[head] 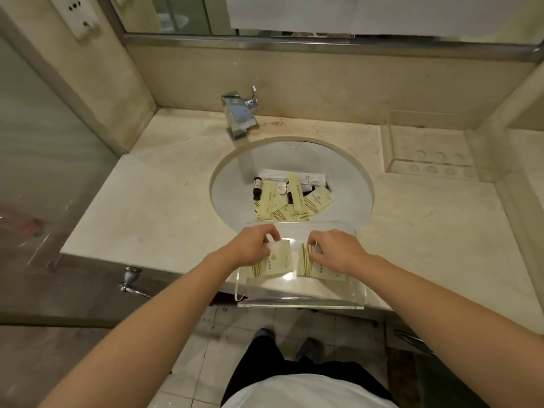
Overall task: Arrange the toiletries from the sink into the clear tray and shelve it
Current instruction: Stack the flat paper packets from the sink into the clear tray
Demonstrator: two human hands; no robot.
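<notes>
A clear tray sits on the counter's front edge, partly over the round white sink. Inside the tray lie two pale yellow packets. My left hand pinches the left packet with curled fingers. My right hand grips the right packet in the same way. In the sink bowl lie several more yellow packets, a dark small bottle, a second dark bottle partly hidden, a round white item and a long white packet.
A chrome tap stands behind the sink. A clear acrylic holder with round recesses sits at the counter's back right. A mirror frame runs above. A metal hook sticks out below the counter at left. Tiled floor lies beneath.
</notes>
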